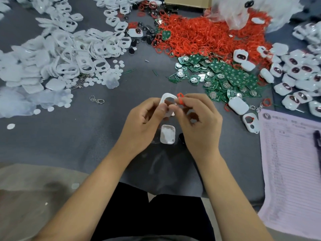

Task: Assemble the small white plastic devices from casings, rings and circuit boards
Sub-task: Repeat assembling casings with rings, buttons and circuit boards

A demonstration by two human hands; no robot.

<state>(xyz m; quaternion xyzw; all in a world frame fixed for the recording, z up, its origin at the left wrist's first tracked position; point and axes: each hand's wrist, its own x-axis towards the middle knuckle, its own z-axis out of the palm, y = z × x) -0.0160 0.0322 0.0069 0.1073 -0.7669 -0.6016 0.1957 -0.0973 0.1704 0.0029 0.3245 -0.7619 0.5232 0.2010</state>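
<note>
Presently: left hand (pixel 141 119) pinches white casing (pixel 167 101), window side up, held steady for fitting. Right hand (pixel 194 115), fingers (pixel 180 101) clamped on red ring (pixel 180 97) at casing edge, probably seating it. Second casing half (pixel 167 136) on surface (pixel 86 136) below hands. Circuit boards (pixel 225 73), ring heap (pixel 208 35) within reach.

We see a grey table cover (pixel 86 136), heaps of white casings (pixel 60 54), a bright red ring pile (pixel 205 35), green circuit boards (pixel 225 73) with silver discs, black oval pieces (pixel 133 44), and a pale pink printed sheet (pixel 291 171) ruled in fine lines.
</note>
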